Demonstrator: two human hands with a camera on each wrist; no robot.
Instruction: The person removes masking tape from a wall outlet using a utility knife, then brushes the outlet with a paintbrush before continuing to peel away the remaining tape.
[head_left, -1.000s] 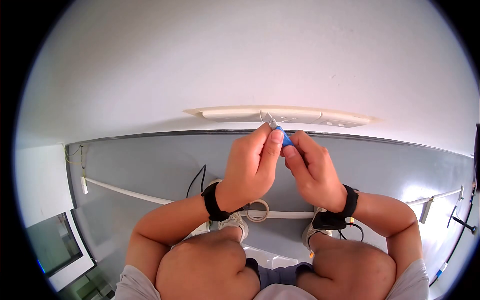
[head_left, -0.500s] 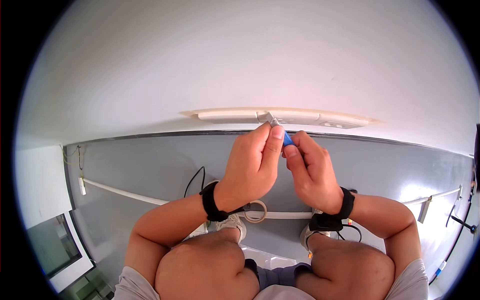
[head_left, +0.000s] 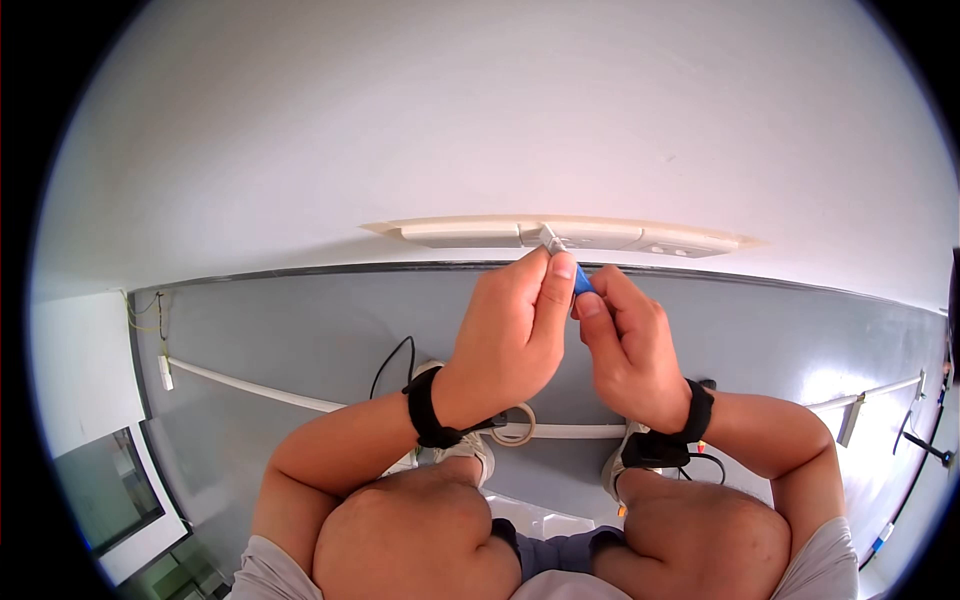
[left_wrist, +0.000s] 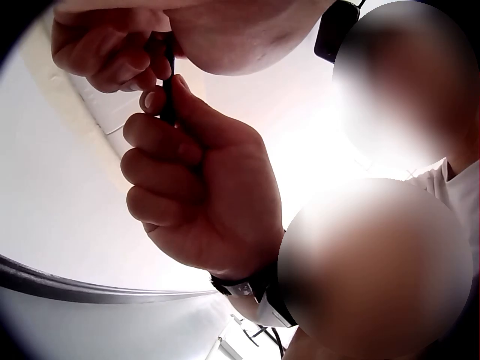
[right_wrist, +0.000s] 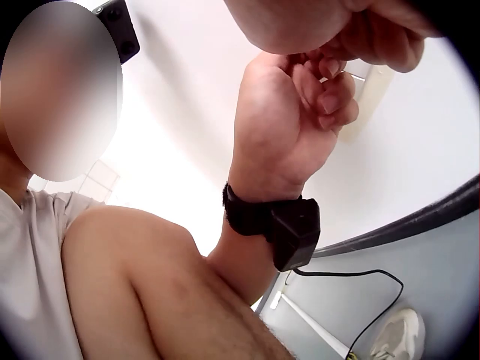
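Both hands hold a slim blue utility knife point(head_left: 583, 281) at the wall in the head view. The left hand point(head_left: 512, 322) pinches its front part between thumb and fingers, close behind the pale tip. My right hand point(head_left: 636, 345) grips the blue rear end with thumb and curled fingers. The tip overlaps the row of white wall sockets point(head_left: 610, 238), near the seam between the left and middle plates. Beige tape point(head_left: 380, 228) borders the row. In the left wrist view the right hand point(left_wrist: 214, 176) shows below the left; fingers hide much of the knife.
A dark baseboard strip point(head_left: 330, 266) runs below the sockets, above a grey floor point(head_left: 270, 320). A white pipe point(head_left: 250, 384) lies across the floor, with a beige ring point(head_left: 514, 425) near the left shoe. A black cable point(right_wrist: 375, 274) hangs from the left wrist camera.
Both hands and the knife have shifted slightly to the right along the sockets. The grips look the same, and the knife tip stays by the plate seam.
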